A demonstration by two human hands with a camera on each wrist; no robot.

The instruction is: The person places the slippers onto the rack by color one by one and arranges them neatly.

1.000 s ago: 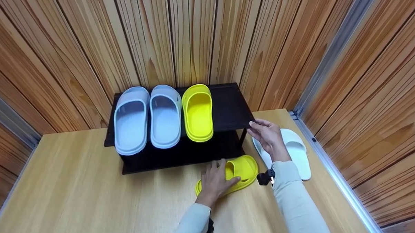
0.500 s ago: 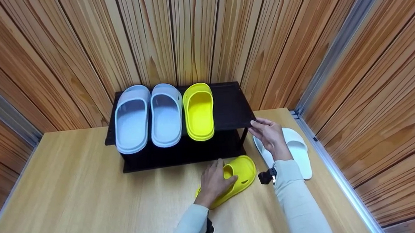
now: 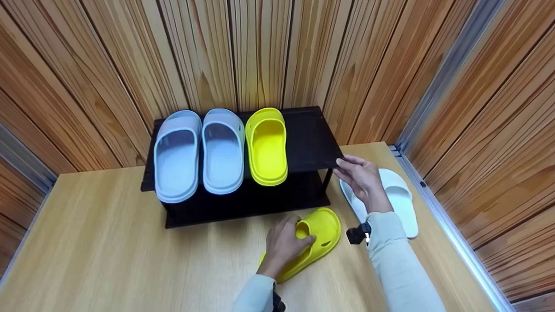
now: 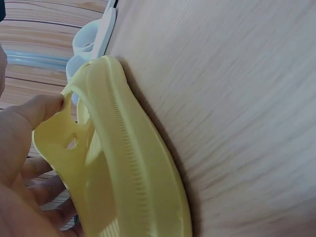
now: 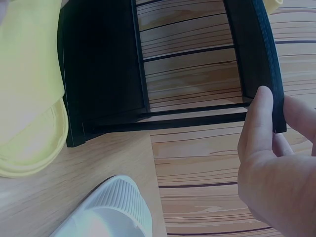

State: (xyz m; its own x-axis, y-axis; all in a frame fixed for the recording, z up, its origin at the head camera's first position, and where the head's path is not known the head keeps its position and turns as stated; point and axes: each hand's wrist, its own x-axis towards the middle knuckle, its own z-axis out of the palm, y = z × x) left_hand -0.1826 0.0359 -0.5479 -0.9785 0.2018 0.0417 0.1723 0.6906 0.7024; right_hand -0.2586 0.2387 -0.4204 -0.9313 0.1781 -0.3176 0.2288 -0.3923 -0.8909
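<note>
My left hand [image 3: 284, 244] grips a yellow slipper [image 3: 324, 230] on the floor in front of the rack. In the left wrist view my thumb presses the strap's edge and my fingers go round the far side of the slipper [image 4: 131, 138], which is tipped a little. Its heel is partly behind my hand in the head view. My right hand [image 3: 361, 178] pinches the front right corner of the black shoe rack [image 3: 309, 141], thumb and fingers on either face of the top board [image 5: 264, 59]. On that board stand two light blue slippers [image 3: 176, 168] and another yellow slipper [image 3: 269, 151], toes to the wall.
White slippers [image 3: 401, 207] lie on the floor right of the rack, partly behind my right forearm. The rack's dark lower shelf [image 3: 242, 203] sits under the top board. Wood-patterned walls [image 3: 255, 46] close off the back and sides, with a metal rail [image 3: 446, 228] along the right.
The yellow slipper in my left hand has turned, its heel swinging towards me and its toe shifting slightly left. My right hand stays on the rack's corner.
</note>
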